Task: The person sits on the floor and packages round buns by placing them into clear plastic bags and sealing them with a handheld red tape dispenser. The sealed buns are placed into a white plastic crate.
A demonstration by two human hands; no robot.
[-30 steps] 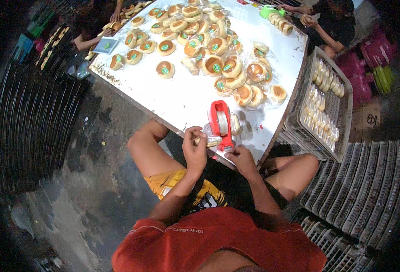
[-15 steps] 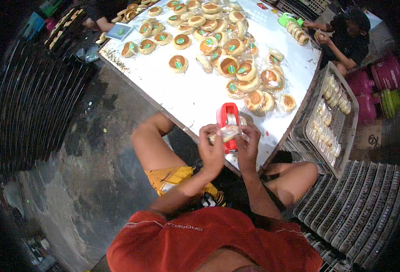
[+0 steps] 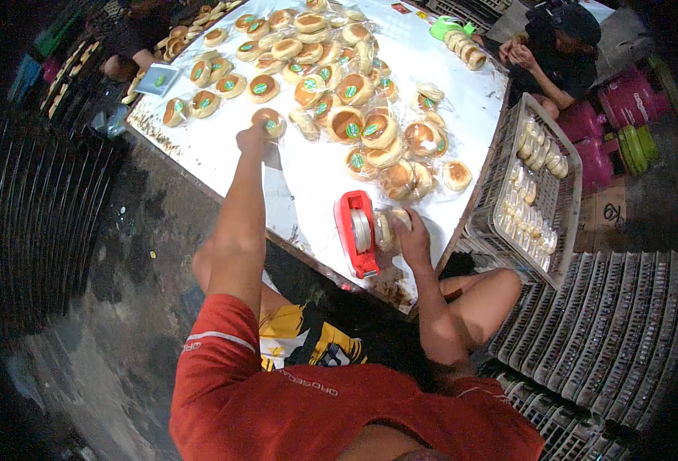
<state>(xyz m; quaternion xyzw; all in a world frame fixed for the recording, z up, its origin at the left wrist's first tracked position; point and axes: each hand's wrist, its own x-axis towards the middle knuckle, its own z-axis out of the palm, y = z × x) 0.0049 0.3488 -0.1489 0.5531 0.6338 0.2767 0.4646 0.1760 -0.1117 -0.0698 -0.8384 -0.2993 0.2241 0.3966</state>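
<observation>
My left hand (image 3: pixel 253 135) reaches out over the white table, its fingers closed on the near edge of a round browned bun (image 3: pixel 274 125) in a clear wrapper with a green label. Close to me, my right hand (image 3: pixel 417 238) grips a row of wrapped buns (image 3: pixel 389 227), which stand on edge. Just left of that row is a red tape dispenser (image 3: pixel 347 219) holding a roll of clear tape. Many more wrapped buns (image 3: pixel 347 123) lie in a loose heap beyond the dispenser, several with green labels.
Packed buns fill part of a grey plastic crate (image 3: pixel 558 223) on the right, above stacked crates (image 3: pixel 593 330). A co-worker (image 3: pixel 554 54) sits at the far right by a green tape dispenser (image 3: pixel 450 29). A small tray (image 3: pixel 157 80) sits at the table's left corner.
My left hand has left the tape dispenser and stretched forward and left to a single bun. My right hand keeps the buns, now right of the dispenser. The whole view has shifted.
</observation>
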